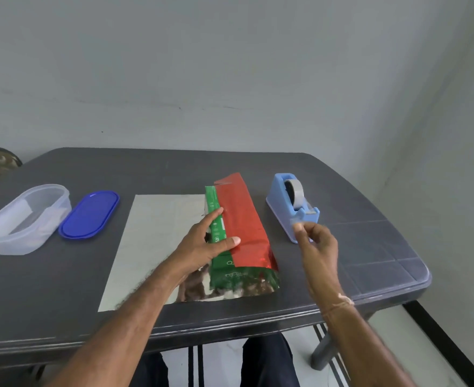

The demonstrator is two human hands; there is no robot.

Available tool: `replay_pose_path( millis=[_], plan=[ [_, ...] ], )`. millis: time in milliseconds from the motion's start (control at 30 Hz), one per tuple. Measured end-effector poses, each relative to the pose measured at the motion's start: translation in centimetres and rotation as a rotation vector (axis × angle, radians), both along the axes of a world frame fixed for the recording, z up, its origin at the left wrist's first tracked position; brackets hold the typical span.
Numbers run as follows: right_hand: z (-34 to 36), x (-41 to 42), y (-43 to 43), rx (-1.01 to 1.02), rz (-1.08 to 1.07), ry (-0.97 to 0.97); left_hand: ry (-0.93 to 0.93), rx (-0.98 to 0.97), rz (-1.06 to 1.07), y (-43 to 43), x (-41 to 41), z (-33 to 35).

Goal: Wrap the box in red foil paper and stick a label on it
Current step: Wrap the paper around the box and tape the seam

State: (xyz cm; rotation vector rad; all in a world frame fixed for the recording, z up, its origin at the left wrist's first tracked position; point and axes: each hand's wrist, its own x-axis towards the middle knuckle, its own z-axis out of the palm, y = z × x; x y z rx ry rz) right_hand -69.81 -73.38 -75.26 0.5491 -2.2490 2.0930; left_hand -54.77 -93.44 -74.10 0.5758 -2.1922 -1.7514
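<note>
Presently, head view, one entry per item. Left hand [202, 241]: fingers and thumb straight, laid flat across the top of the box, pressing the foil's edge down; it clasps nothing. Box [224, 270]: green, printed, lying lengthwise directly under that hand, its green side and near end still bare. Red foil paper [241, 216]: one flap folded over the box's top from the thumb side, red face up; the rest of the sheet spreads silver side up beneath the left forearm and out past the left hand's fingers. Right hand [318, 247]: raised off the table [369, 247], apart from the box, thumb and forefinger drawn together and the other fingers curled; motion blur hides whether anything is pinched, so I cannot tell. Tape dispenser [291, 208]: light blue, with its roll, just beyond the right hand's fingertips. Blue lid [90, 215]: well outward of the left hand. Clear container [12, 241]: beside the lid, farther out, white paper pieces inside.
</note>
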Motion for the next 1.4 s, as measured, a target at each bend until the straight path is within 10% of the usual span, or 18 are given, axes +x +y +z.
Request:
replay_pose_path(
  millis=[233, 1400],
  plan=[
    [4.9, -0.1, -4.9, 0.348, 0.714, 0.232, -0.025, 0.039, -0.042, -0.8, 0.5, 0.1],
    [4.5, 0.3, -7.7, 0.560, 0.736, 0.330, 0.000, 0.005, -0.053, -2.1, -0.2, -1.5]
  ],
)
